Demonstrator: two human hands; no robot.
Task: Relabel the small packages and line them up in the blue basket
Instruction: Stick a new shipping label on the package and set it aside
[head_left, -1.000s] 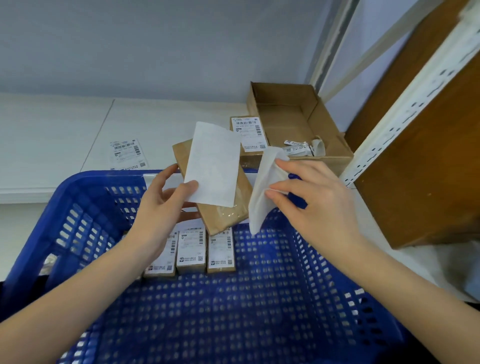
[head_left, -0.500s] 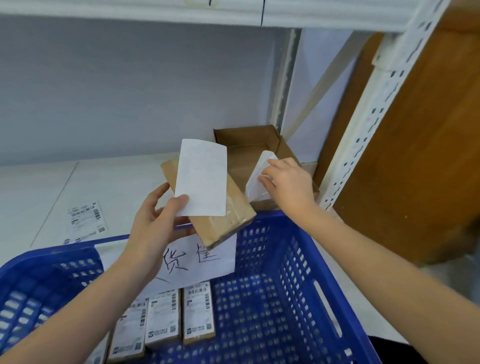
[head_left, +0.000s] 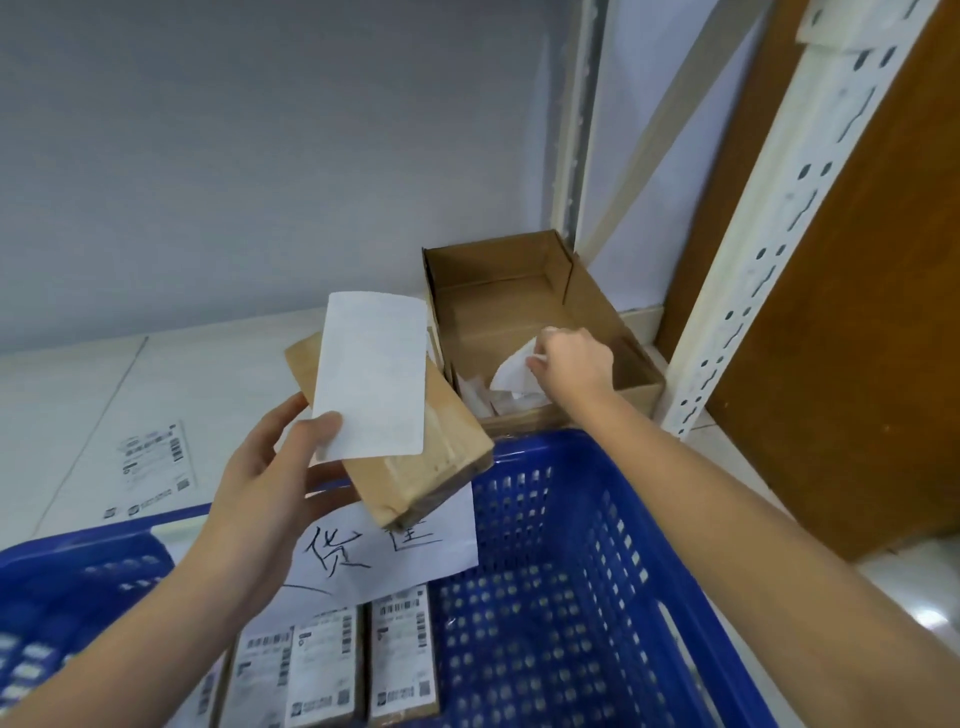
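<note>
My left hand (head_left: 265, 488) holds a small brown package (head_left: 415, 467) above the far rim of the blue basket (head_left: 571, 571), with a blank white label (head_left: 371, 374) pinched against its top by the thumb. My right hand (head_left: 571, 364) reaches into the open cardboard box (head_left: 597, 312) and pinches a crumpled white backing paper (head_left: 511, 371). Three labelled packages (head_left: 332, 670) lie side by side on the basket floor, below a handwritten paper sign (head_left: 384, 551) on the basket's far wall.
A printed label sheet (head_left: 150, 467) lies on the white shelf surface at the left. More paper scraps (head_left: 480, 397) lie in the cardboard box. A white perforated shelf upright (head_left: 753, 260) and a brown wooden panel (head_left: 857, 312) stand at the right.
My right hand has carried the backing paper away from the package and over the basket rim into the cardboard box. My left hand keeps the package and label; the view has tilted upward.
</note>
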